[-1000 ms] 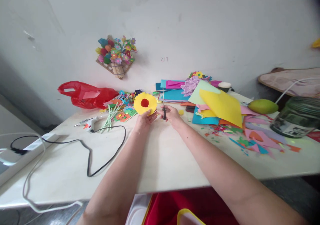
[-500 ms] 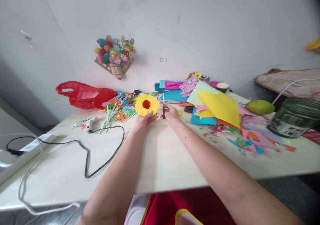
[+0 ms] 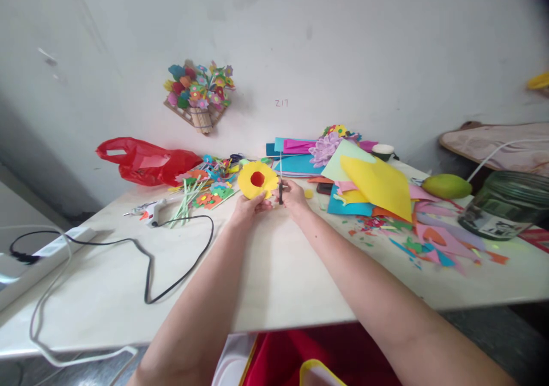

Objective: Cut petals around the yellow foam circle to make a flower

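Observation:
My left hand (image 3: 247, 207) grips the lower edge of a round yellow foam flower (image 3: 256, 179) with a red centre, held upright above the table. My right hand (image 3: 294, 195) is closed round the dark handles of a pair of scissors (image 3: 280, 180), whose thin blades point up just right of the flower's edge. Both hands work close together at the far middle of the white table (image 3: 266, 266).
A glue gun (image 3: 152, 210) with a black cord (image 3: 171, 254) lies at left, near a red plastic bag (image 3: 146, 161) and small foam flowers (image 3: 210, 188). Coloured foam sheets (image 3: 369, 180) and scraps (image 3: 433, 237) cover the right side, beside a green mango (image 3: 446, 186) and glass jar (image 3: 501, 203).
The yellow flower has shifted slightly to the right, closer to the scissor blades, and turned a little in my left hand. My right hand has hardly moved.

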A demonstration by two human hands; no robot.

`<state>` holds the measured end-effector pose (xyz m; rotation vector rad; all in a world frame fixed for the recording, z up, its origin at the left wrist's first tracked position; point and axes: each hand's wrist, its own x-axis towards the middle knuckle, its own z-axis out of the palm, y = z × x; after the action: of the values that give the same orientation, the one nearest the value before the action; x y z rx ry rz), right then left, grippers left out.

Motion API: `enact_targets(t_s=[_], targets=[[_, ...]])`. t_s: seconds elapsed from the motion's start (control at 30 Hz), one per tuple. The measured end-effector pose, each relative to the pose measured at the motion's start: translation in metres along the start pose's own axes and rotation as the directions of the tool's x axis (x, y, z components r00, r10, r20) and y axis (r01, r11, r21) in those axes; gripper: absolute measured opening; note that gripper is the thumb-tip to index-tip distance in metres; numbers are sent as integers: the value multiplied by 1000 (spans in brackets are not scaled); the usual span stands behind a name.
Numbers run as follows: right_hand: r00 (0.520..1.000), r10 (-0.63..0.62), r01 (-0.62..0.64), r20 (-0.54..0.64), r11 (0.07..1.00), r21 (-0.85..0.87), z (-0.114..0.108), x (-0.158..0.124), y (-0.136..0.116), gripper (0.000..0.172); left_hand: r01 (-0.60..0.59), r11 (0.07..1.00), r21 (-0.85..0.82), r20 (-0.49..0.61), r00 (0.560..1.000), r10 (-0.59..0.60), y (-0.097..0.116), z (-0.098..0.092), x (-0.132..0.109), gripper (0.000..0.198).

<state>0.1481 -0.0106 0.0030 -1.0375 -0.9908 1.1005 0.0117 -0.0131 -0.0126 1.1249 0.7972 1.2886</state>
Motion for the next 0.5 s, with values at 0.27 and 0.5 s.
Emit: enact_targets(t_s=[0.27, 0.5], targets=[[1000, -28, 28, -2, 1000, -9, -2, 2, 0, 33, 4, 1000, 10, -52, 999, -4, 5, -7, 0, 40], [984, 41, -18, 171, 991, -135, -17, -2, -4, 28, -118, 992, -31, -120, 986, 114, 7, -13, 1, 40]])
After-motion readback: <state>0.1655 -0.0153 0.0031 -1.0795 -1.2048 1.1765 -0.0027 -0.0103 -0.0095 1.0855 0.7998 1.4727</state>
